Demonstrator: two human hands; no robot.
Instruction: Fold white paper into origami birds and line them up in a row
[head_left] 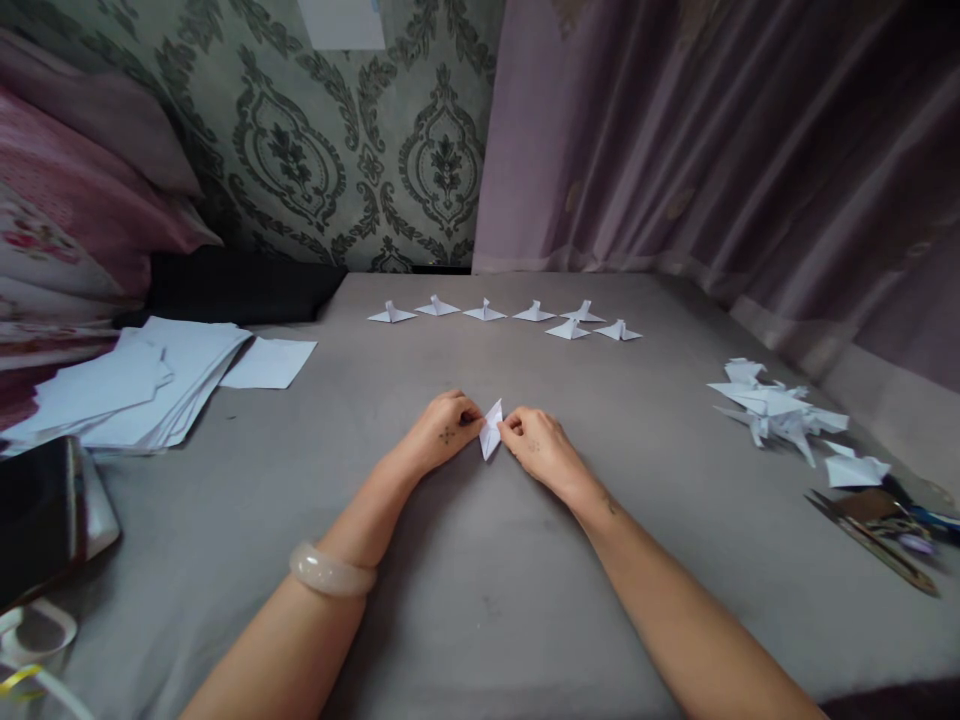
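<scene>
Desk [487, 630], grey and cloth-covered, runs back to patterned wallpaper [367, 165] and a purple curtain [585, 150]. Near its middle, left hand [448, 428] and right hand [543, 445] pinch a small folded paper [491, 434]. Grey surface stretches between them and the paper figures [484, 313] near the far edge, stacked sheets [176, 385] leftward, a paper heap [776, 405] rightward.

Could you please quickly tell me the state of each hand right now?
Left hand: closed, holding the left side of the small folded white paper.
Right hand: closed, fingertips at the same paper's right side.
</scene>
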